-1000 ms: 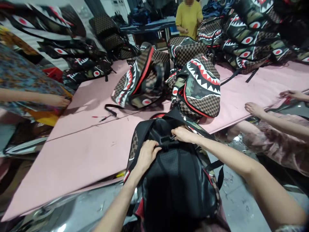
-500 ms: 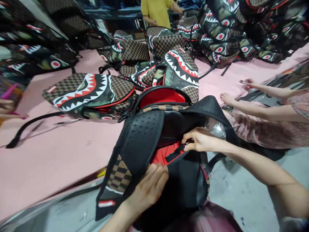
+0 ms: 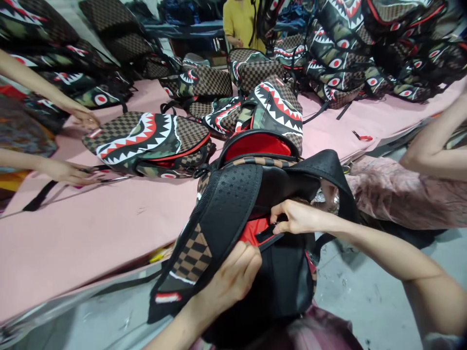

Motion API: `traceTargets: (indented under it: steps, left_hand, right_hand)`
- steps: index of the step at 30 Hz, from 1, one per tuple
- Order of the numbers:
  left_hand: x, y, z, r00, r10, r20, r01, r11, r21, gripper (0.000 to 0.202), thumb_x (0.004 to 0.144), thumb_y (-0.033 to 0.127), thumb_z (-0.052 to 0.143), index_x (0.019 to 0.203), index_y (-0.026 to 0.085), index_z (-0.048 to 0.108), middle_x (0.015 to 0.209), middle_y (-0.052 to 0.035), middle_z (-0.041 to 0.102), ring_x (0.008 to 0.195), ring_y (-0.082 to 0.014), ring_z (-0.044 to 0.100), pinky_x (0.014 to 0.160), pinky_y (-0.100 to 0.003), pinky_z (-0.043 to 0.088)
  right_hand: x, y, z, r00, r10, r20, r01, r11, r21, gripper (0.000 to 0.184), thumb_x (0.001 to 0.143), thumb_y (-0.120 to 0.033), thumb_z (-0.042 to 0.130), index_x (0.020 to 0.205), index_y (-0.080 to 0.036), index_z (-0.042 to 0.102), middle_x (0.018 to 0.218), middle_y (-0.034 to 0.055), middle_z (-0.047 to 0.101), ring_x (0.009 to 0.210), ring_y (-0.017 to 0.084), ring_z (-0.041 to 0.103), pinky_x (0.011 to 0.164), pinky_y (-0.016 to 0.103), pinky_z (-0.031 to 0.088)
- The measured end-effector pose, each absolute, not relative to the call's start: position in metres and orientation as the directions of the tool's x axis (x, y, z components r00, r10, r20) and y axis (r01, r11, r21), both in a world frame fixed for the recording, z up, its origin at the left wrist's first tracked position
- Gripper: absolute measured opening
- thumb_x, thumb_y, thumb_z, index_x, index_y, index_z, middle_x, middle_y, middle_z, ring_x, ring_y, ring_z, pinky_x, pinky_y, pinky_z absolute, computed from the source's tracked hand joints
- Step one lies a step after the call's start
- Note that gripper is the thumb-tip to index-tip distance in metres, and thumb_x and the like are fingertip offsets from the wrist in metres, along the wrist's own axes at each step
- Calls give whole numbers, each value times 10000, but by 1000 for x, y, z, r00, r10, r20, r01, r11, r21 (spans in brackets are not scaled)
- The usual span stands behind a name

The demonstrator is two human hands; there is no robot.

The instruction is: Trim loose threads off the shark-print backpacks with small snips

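A black backpack (image 3: pixel 280 272) leans against the table edge with its padded back and shoulder straps facing me. A zipped pocket in its back panel gapes, showing red lining (image 3: pixel 255 231). My left hand (image 3: pixel 233 272) is closed on the pocket's near edge, its fingertips hidden inside the opening. My right hand (image 3: pixel 292 217) pinches the far end of the pocket's zipper (image 3: pixel 268 233); the puller itself is mostly covered by the fingers. Behind, the backpack's top compartment (image 3: pixel 260 146) stands open, also lined in red.
On the pink table (image 3: pixel 109 214) lies a shark-mouth backpack (image 3: pixel 146 141), with a co-worker's hands (image 3: pixel 69 172) at its left end. More backpacks (image 3: pixel 335 63) are piled behind. Red-handled snips (image 3: pixel 362 137) rest at right, near another person's arm (image 3: pixel 434 141). A person in yellow (image 3: pixel 237 24) stands behind.
My hands stay at the pocket, with little movement. A co-worker's hands have reached in from the left to the shark-mouth backpack. At right, a person's hands have withdrawn, leaving snips on the table.
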State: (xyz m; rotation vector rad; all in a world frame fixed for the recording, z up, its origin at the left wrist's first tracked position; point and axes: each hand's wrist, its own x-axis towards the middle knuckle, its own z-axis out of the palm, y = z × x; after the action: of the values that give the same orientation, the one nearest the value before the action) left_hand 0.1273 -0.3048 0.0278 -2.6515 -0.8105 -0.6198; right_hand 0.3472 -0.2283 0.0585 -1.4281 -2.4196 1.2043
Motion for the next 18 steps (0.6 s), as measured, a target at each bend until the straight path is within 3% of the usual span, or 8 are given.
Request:
traceTargets:
  steps: [7,10,12,15,18]
  left_hand:
    - [131,-305,31,737,476,480,622,-755,-207,130,822,111,510,914,171,581,878,-12,615,902,-148,578,904,-296,381]
    - [131,-303,23,694,480,536,633,-761,-138,101,814,118,530,884,173,578,872,-14,613,893,-144,577,902,-279,384]
    - [129,-302,17,674,484,558,635,-766,-104,115,817,114,519,893,180,575,853,-12,606,881,-137,576,903,-278,386]
    - [124,-299,12,692,517,504,648,-752,-119,137,825,123,505,926,187,572,858,-14,599,895,-139,570,888,-280,391]
    - [123,-295,10,680,580,448,677,-732,-79,108,843,143,482,877,191,572,769,-6,580,801,-132,568,796,-264,409]
  right_hand:
    - [347,-232,38,-504,818,-275,445,-27,-895,189,632,-276,683,761,-142,651,682,-13,617,605,98,503,552,202,346]
    - [346,-234,32,-406,877,-259,189,-197,-962,273,655,-390,650,761,-139,626,604,-24,553,505,73,430,486,200,309]
    - [348,-233,30,-364,901,-238,74,-227,-971,319,690,-444,604,796,-144,621,585,-27,538,466,69,405,458,202,295]
    - [354,-230,31,-320,933,-165,272,-76,-959,275,665,-395,656,818,-166,654,713,7,631,619,120,545,565,222,386]
    - [362,-225,30,-296,949,-107,521,66,-851,217,669,-343,676,834,-203,673,875,11,677,835,177,601,717,252,419]
